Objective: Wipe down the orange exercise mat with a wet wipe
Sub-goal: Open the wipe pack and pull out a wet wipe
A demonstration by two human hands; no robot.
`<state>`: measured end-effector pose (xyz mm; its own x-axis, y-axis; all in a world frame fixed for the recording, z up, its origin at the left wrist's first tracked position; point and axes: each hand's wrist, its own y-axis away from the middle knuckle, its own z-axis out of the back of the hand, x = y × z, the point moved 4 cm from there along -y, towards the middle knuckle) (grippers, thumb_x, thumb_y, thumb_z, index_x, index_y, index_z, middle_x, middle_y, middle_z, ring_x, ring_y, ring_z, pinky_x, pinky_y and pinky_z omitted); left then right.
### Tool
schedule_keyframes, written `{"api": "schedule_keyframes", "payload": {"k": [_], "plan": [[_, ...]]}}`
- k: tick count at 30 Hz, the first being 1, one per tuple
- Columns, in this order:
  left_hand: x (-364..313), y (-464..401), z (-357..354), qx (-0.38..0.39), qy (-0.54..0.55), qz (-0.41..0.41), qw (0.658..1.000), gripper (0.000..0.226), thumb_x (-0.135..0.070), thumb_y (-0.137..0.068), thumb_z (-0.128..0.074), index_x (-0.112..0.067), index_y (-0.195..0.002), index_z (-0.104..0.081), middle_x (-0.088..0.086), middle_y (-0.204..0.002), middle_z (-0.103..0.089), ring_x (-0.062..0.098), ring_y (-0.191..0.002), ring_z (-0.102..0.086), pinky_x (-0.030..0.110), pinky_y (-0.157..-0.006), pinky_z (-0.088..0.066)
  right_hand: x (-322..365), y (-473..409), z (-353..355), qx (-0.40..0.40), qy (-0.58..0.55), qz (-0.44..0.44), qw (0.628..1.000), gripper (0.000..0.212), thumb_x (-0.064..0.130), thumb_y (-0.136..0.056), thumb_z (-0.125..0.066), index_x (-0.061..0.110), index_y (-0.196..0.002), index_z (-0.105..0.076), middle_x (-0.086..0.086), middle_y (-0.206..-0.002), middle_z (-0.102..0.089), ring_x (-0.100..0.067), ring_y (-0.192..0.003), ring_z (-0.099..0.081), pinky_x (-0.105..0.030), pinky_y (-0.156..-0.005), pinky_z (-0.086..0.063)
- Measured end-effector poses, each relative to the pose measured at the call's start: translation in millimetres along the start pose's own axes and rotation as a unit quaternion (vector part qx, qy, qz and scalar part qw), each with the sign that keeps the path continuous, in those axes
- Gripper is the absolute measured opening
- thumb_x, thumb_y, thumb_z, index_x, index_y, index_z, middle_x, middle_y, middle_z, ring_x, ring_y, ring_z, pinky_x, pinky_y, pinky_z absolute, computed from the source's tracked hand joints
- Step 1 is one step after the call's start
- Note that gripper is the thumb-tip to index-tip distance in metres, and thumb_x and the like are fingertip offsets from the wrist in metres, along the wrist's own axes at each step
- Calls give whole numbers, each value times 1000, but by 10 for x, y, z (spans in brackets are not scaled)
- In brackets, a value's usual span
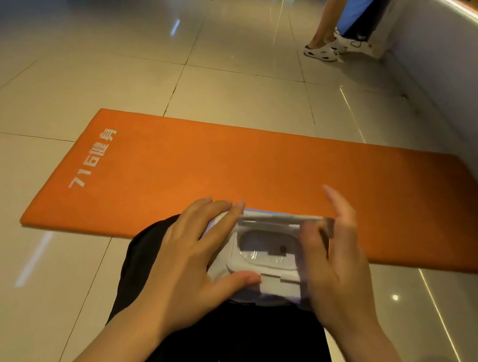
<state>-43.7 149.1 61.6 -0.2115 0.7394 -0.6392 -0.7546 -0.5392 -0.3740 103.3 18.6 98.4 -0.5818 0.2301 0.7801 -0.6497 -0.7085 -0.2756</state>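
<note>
The orange exercise mat [263,168] lies flat across the tiled floor, with white characters printed near its left end. Over my lap, at the mat's near edge, I hold a white pack of wet wipes [267,261] with its flip lid [284,217] standing open. My left hand [193,259] grips the pack's left side, fingers over the top and thumb on the front edge. My right hand [332,266] is at the pack's right side by the raised lid, blurred, with its index finger lifted. No wipe shows outside the opening.
Glossy beige floor tiles [95,75] surround the mat. A low white wall [467,73] runs along the right. Another person's legs in white shoes [321,51] stand at the far right beside it. My black-clad legs [243,345] are beneath the pack.
</note>
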Motion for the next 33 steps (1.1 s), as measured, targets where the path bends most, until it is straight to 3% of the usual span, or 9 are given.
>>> {"api": "schedule_keyframes", "payload": {"k": [5, 8, 11, 14, 16, 19, 23, 26, 33], "plan": [[-57, 156, -69, -28, 16, 0, 999, 82, -80, -84, -43, -41, -153, -20, -26, -153, -25, 18, -150, -17, 43, -109, -25, -52, -196, 10, -13, -2, -63, 998, 73, 73, -74, -52, 51, -140, -28, 17, -87, -52, -5, -87, -53, -33, -77, -48], [-84, 152, -78, -29, 35, 4, 999, 80, -79, -83, -45, -48, -152, -17, -29, -153, -24, 14, -150, -16, 42, -110, -24, -76, -230, -26, -43, -2, -65, 997, 64, 48, -89, -63, 42, -143, -28, 11, -87, -54, -18, -90, -57, -49, -80, -52], [-94, 144, -81, -17, -6, -4, 1000, 75, -77, -85, -44, -40, -149, -33, -14, -151, -34, 21, -147, -24, 56, -108, -34, -138, -255, -37, -48, -41, -85, 994, 59, 30, -93, -64, 50, -136, -29, 16, -108, -55, -12, -104, -55, -41, -83, -55], [-67, 143, -36, -12, -26, 13, 999, 74, -79, -85, -42, -37, -145, -40, -12, -150, -38, 22, -145, -29, 56, -106, -36, -80, -179, -3, -50, 8, 2, 999, 46, 33, -95, -58, 52, -131, -37, 23, -126, -46, 5, -116, -44, -20, -87, -42], [-49, 150, -13, -9, -44, 12, 999, 73, -80, -86, -39, -37, -145, -40, -10, -150, -39, 24, -144, -31, 59, -104, -37, -77, -73, 24, -29, 34, 63, 997, 35, 37, -94, -53, 46, -128, -51, 24, -131, -44, 6, -123, -39, -19, -92, -36], [-92, 160, 6, -9, -70, 2, 997, 72, -80, -87, -35, -37, -146, -38, -8, -153, -37, 24, -147, -26, 62, -108, -33, -201, 127, 44, 32, -1, 49, 998, 37, 45, -92, -45, 45, -127, -57, 28, -141, -43, -2, -136, -37, -21, -102, -33], [-352, 47, 79, -17, -145, -117, 982, 67, -67, -93, -41, -18, -135, -59, 4, -149, -47, 25, -145, -33, 60, -115, -22, -294, 209, 18, 60, -38, 39, 997, 39, 44, -97, -37, 45, -134, -52, 26, -147, -39, -6, -144, -29, -13, -112, -24], [-532, -105, 18, 59, -133, -202, 969, 51, -57, -97, -44, -24, -130, -63, 3, -143, -53, 21, -137, -44, 52, -113, -29, -271, 146, -16, 57, -57, 52, 995, 37, 38, -100, -34, 37, -132, -53, 21, -144, -45, -10, -142, -33, -17, -113, -25], [-537, -231, -22, 90, -90, -187, 974, 26, -36, -98, -50, -32, -113, -70, -1, -128, -60, 15, -118, -53, 32, -100, -38, -295, 65, -65, 43, -101, 39, 993, 35, 35, -99, -36, 35, -127, -57, 22, -138, -49, -13, -137, -40, -17, -108, -30]]}}
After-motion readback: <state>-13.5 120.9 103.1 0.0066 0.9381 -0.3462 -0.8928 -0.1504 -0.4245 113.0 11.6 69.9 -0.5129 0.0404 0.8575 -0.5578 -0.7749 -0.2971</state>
